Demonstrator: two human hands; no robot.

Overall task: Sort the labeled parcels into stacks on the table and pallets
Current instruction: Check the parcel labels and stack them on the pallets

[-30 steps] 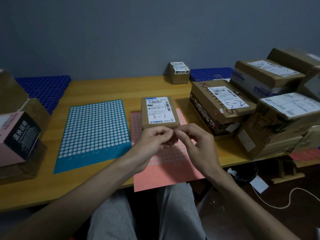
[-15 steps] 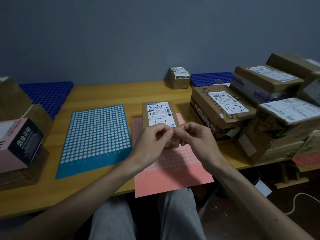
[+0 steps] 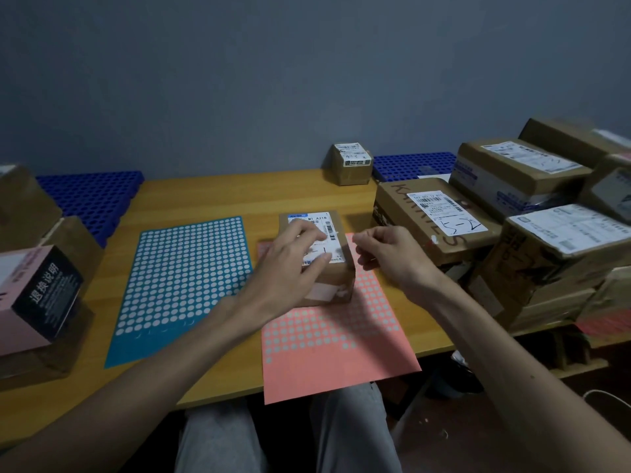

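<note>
On the far end of the pink sheet [image 3: 336,353] sits the small parcel [image 3: 336,283], long axis running away from the person; left hand [image 3: 290,264] flat on its label, fingers spread, gripping nothing; right hand [image 3: 392,257] just right of the parcel, loosely curled, cannot tell if pinching anything; left looks nearer.

Your view is dim and bluish, lit softly and evenly with no glare. Your left hand [image 3: 293,264] is smeared by motion blur and throws only a faint shadow on the parcel [image 3: 336,285] beneath it. Far right of your right hand [image 3: 392,257], the stacked boxes [image 3: 563,233] bend and soften toward the edge
</note>
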